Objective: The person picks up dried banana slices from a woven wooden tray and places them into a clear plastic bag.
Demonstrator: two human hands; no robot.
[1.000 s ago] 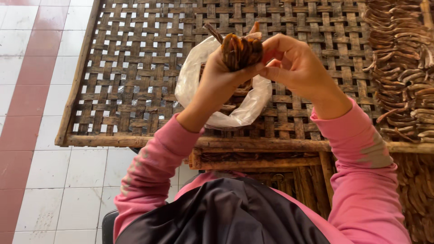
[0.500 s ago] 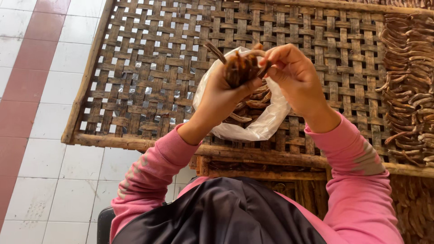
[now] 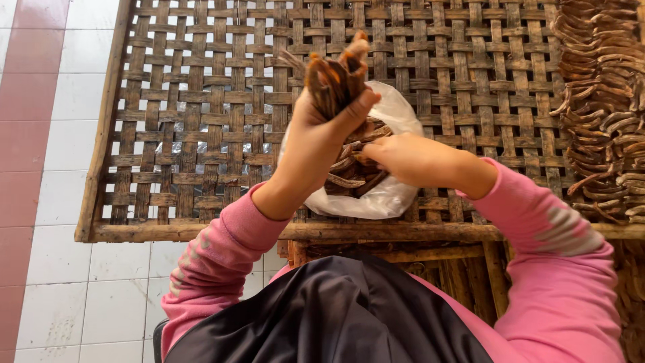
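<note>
Your left hand point(image 3: 316, 144) clamps a bundle of brown dried strips point(image 3: 334, 77) upright, while your right hand point(image 3: 403, 158) apparently pinches more inside the clear plastic bag point(image 3: 383, 198).

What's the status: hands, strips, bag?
Left hand gripping brown strips upright. Right hand reaching into plastic bag on woven tray. Nothing blocking.

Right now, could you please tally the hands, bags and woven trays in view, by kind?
Hands: 2, left hand clutching a bundle of brown dried strips, right hand in the bag.
Clear plastic bag: 1.
Brown woven bamboo trays: 1.
Total: 4.
</note>
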